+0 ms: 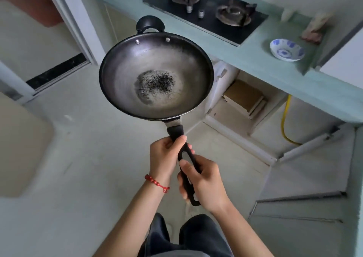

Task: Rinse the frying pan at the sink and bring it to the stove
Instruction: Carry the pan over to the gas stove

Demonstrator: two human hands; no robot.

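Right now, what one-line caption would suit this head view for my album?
Both hands, left and right, grip the frying pan by its handle, carrying it over the floor toward the stove.

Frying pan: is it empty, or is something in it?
Not empty. The frying pan, held level by the left hand and right hand, has dark specks in a shallow wet-looking patch at its bottom.

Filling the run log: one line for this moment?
both hands grip pan handle | pan held over floor | stove ahead, burners bare
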